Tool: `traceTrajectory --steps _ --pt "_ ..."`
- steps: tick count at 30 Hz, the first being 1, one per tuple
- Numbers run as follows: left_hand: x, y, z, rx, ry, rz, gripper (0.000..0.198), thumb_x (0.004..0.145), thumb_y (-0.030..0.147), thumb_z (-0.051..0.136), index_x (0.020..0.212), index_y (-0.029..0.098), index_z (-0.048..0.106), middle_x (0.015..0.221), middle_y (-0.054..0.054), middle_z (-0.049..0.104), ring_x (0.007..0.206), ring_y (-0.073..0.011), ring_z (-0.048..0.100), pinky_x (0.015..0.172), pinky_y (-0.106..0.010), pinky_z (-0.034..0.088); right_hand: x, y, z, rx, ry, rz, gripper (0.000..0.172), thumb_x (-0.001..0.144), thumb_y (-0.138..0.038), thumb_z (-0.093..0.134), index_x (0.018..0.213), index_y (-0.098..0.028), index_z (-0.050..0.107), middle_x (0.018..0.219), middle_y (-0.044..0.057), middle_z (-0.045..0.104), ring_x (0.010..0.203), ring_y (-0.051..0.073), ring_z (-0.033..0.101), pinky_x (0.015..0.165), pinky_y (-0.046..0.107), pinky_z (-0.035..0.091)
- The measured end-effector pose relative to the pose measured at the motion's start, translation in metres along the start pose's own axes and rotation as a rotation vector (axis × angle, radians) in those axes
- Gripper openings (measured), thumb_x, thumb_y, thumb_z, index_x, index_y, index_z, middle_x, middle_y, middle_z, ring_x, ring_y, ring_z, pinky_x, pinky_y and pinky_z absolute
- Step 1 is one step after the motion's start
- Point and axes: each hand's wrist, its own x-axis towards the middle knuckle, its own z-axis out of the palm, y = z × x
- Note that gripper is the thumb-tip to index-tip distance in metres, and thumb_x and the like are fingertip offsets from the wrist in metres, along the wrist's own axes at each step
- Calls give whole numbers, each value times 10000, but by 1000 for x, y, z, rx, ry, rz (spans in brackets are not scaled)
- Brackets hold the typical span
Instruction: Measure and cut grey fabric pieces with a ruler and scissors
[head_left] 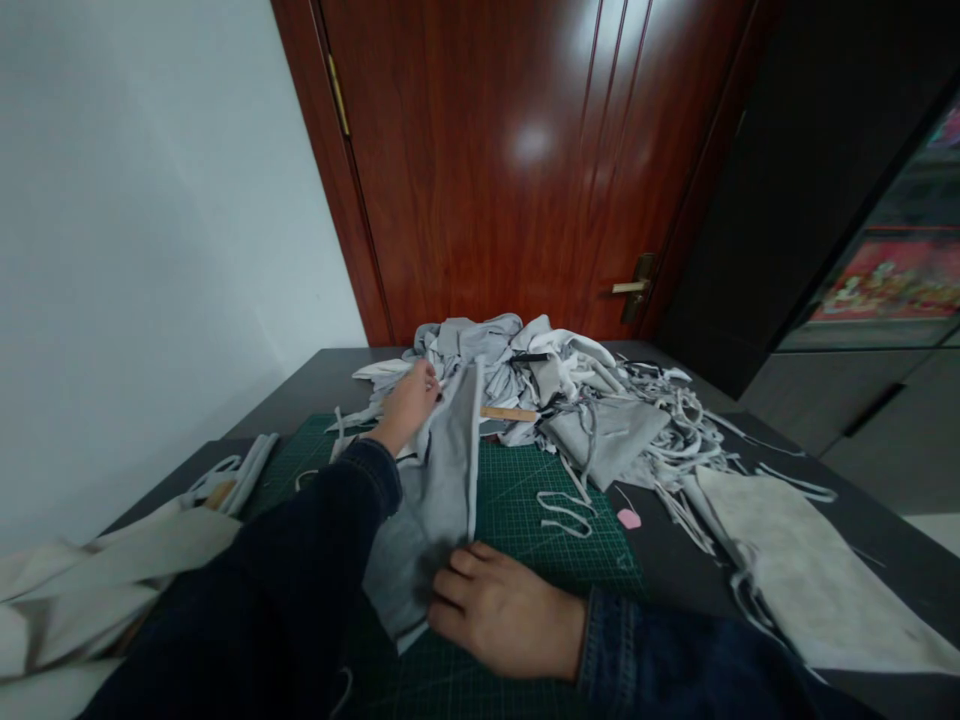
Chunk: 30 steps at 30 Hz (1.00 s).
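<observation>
A long piece of grey fabric point(442, 470) with a pale edge stretches away from me over the green cutting mat point(517, 500). At its far end, my left hand point(409, 402) is closed, with its fingertips pinched at the cloth's left side. Nearer to me, the curled fingers of my right hand point(506, 612) are closed at the right edge of the same piece, close to its bottom corner. The fingertips of the right hand are partly hidden. Just beyond the fabric, a wooden ruler-like strip point(508, 414) pokes out from under the scraps.
A heap of grey and white fabric scraps point(480, 340) covers the table's far side, with tangled strips point(686, 425) at its right. Pale cloth point(810, 570) lies at right, and folded cream fabric point(142, 550) at left. A pink tag point(629, 518) rests beside the mat. Behind stands a door point(510, 180).
</observation>
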Motion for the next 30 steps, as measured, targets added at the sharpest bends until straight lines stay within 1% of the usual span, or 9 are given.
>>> traceTrajectory --steps 3,5,9,13,17,21,25,27,30 --pt "-13 -9 -12 37 -33 -11 189 1037 220 603 1203 144 655 1148 -90 712 1060 -257 693 980 -473 545 -2 6 -2 10 -12 14 155 1105 -276 510 1052 -193 629 1031 45 650 982 228 555 871 379 464" --pt "-35 -6 -15 37 -90 71 180 1035 170 538 1149 152 676 1166 -110 718 1119 -268 677 1032 -457 512 -4 11 -5 20 -35 16 143 1099 -261 517 1068 -187 635 1034 53 656 987 230 557 900 380 464" --pt "-88 3 -10 2 -333 279 228 943 99 556 994 219 743 1057 -51 769 1026 -226 713 996 -331 525 -8 18 -11 49 -83 -2 145 1088 -234 517 1067 -175 648 1065 75 683 1008 237 574 917 384 472" --pt "-119 -6 0 47 -382 266 480 878 -20 443 1216 169 727 1256 -121 719 1147 -250 690 1077 -381 508 3 26 -15 124 -158 43 100 1041 -233 570 1067 -168 642 1012 70 708 928 224 633 824 348 505" --pt "-124 -10 11 87 -365 227 633 875 -46 408 1423 190 620 1461 -128 624 1315 -235 617 1175 -390 448 35 45 -8 54 -197 379 251 1035 -114 489 1252 -143 611 1145 91 721 828 189 686 692 296 522" --pt "-124 -5 18 130 -389 179 612 903 -38 431 1467 155 570 1532 -135 577 1395 -199 564 1219 -323 395 53 65 8 -90 -194 487 349 1076 -155 443 1368 -81 619 1370 195 659 1213 282 630 932 370 547" --pt "-127 -9 20 246 -379 -15 527 962 26 521 1483 105 521 1544 -213 522 1291 -295 635 1085 -457 530 34 74 12 -175 -256 611 325 1009 -140 521 1198 36 718 1246 332 695 1267 428 586 954 537 533" --pt "-128 -11 21 292 -379 -95 466 1011 130 596 1473 146 530 1511 -179 553 1182 -286 683 993 -477 583 20 75 7 -215 -286 675 303 977 -112 541 1137 43 747 1216 360 703 1311 477 556 942 579 527" --pt "-128 -8 23 324 -381 -138 452 1036 233 634 1470 157 534 1518 -178 546 1075 -256 711 935 -461 605 10 68 -3 -269 -233 714 351 985 -69 499 1239 11 727 1336 332 669 1385 459 515 995 577 511"
